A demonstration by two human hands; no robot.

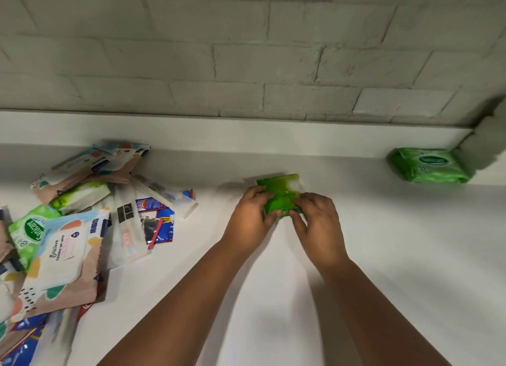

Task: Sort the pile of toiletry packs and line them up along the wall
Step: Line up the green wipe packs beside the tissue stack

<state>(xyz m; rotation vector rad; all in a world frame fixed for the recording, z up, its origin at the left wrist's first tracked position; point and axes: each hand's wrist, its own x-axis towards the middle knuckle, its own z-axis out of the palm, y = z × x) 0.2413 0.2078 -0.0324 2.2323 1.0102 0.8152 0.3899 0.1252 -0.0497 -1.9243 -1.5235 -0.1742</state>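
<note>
A small green wipes pack (279, 192) sits on the white counter, a little in front of the wall ledge. My left hand (250, 218) grips its left end and my right hand (319, 223) grips its right end, fingers curled over its near edge. Another green wipes pack (427, 164) lies against the ledge at the far right, beside the wall corner. The unsorted pile (74, 229) spreads over the left side: beige and blue patterned wipes packs, green packs, white sachets, blue and red packets.
A grey brick wall (246, 59) runs along the back above a low white ledge (246, 136). A grey wall block (484, 146) juts out at the far right. White counter (410, 256) stretches between the pile and the right pack.
</note>
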